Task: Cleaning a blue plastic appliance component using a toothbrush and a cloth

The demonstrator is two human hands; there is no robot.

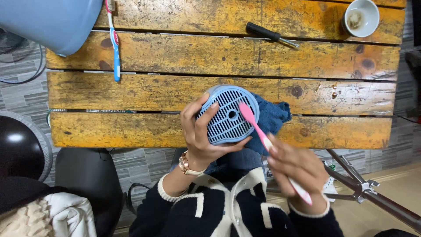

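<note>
Worn yellow plank bench (pixel 175 92). Round blue grille (pixel 228 115) held above its near edge, left hand (pixel 199 136) clamped on the rim; right hand (pixel 294 169) closed around pink toothbrush (pixel 263 138), bristles on the slats. Blue cloth (pixel 272 116) behind. Risk: hard scrubbing could snap thin slats.

place: informal home or small repair corner | surface (pixel 175 92): worn yellow wooden slats, stained and scratched | tools: black-handled screwdriver (pixel 272 35), spare blue toothbrush (pixel 115 44) | cup (pixel 360 17): used, white, at far edge | floor (pixel 144 162): grey wood-look tiles, loose cables (pixel 26 66) | nearby: black chair (pixel 87 180), folding metal stand (pixel 364 184)
</note>
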